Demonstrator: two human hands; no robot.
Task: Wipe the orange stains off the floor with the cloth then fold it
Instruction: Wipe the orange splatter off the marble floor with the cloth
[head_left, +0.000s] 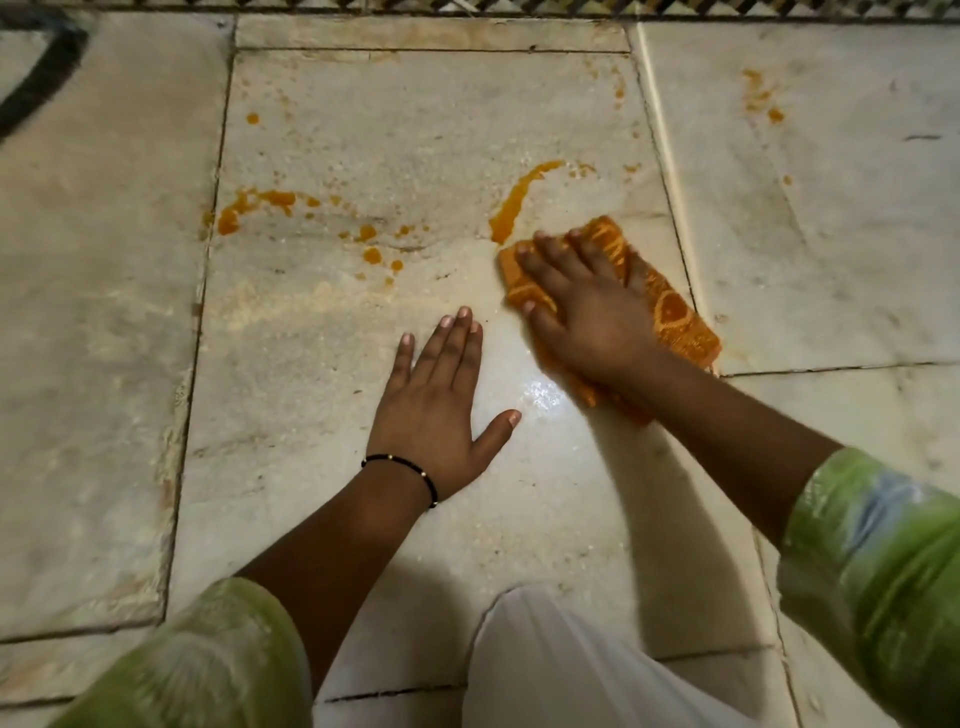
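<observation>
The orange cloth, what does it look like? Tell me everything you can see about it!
The orange cloth looks like soft towel fabric with a paler yellow pattern woven in. It lies bunched and flat on the pale stone floor, just below a long orange streak. The right hand presses down on it with spread fingers, covering its middle. Its far corner and right edge poke out.

I count one orange cloth (670, 312) under my right hand (587, 306), and my left hand (441, 410) makes two hands. One black bracelet (415, 470). Three main orange stains: a streak (519, 200) at twelve o'clock from the cloth, a smear (249, 208) at nine, splashes (761, 96) at one.
</observation>
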